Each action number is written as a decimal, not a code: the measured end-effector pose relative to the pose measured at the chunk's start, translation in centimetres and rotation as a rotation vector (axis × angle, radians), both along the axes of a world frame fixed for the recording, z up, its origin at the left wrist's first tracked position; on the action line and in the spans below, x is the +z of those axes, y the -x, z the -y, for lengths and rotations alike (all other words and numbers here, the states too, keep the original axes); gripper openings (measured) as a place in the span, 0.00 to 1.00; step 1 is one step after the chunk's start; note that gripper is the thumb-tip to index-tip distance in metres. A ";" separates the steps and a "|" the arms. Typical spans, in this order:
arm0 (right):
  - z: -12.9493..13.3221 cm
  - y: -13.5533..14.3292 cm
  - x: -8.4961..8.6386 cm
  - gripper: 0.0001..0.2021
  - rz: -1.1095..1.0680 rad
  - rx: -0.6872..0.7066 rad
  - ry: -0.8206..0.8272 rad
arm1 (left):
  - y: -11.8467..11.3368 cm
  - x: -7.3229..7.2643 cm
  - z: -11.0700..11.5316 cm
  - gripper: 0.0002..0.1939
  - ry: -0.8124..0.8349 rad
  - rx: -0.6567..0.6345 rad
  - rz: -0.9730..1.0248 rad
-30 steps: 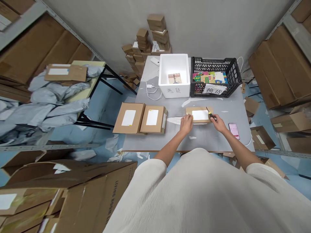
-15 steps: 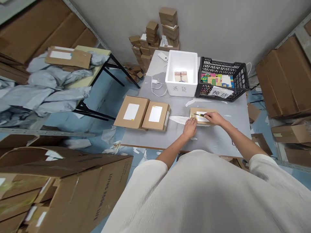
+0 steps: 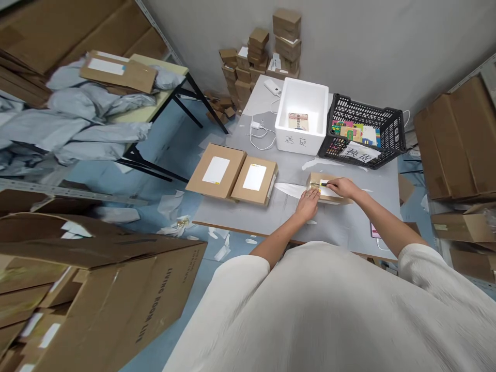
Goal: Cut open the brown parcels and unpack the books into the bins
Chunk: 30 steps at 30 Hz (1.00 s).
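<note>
A small cardboard box (image 3: 343, 200) with a white label lies on the grey table (image 3: 240, 219) in front of me. My left hand (image 3: 307, 204) rests on the box's left end with the fingers laid flat. In its grip, my right hand (image 3: 343, 188) has a thin black-and-yellow utility knife (image 3: 326, 184). The knife points left across the top of the box, close to my left fingertips. Whether the blade touches the cardboard I cannot tell. Left of my hands sit two labelled boxes side by side, a larger box (image 3: 215, 170) and a smaller box (image 3: 254, 181).
A white foam bin (image 3: 300, 143) and a black plastic crate (image 3: 329, 132) with books stand at the table's back. A charger (image 3: 256, 125) and cable lie left of the bin. A phone (image 3: 375, 231) lies at right. Grey parcels (image 3: 73, 108) fill a side table.
The whole view has shifted and tilted slightly. Both hands stay at the box, and the knife is still in my right hand, with little visible movement along the box top.
</note>
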State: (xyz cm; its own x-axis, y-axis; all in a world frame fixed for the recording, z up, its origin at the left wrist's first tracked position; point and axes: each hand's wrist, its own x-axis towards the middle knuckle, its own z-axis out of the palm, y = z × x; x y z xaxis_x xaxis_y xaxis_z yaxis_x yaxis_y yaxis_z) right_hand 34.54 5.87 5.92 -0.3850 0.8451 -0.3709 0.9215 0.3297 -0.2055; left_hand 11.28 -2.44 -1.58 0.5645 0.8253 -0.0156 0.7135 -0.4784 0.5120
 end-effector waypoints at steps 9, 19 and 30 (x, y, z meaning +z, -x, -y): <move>-0.7 -0.1 0.4 0.23 0.023 0.010 0.047 | 0.1 0.2 0.1 0.37 0.008 0.010 -0.001; -0.3 0.5 0.7 0.24 0.041 0.001 0.036 | 0.0 0.2 -0.1 0.36 -0.001 0.001 -0.004; -0.5 -0.5 0.0 0.23 0.027 -0.012 0.052 | 0.0 0.1 0.2 0.41 0.007 0.024 -0.021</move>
State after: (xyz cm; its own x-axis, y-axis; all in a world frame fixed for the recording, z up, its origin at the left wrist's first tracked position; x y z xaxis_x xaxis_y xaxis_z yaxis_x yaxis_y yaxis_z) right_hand 35.04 6.36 5.92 -0.3642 0.8290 -0.4243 0.9308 0.3081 -0.1968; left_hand 11.24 -2.63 -1.47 0.5437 0.8386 -0.0329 0.7355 -0.4573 0.5000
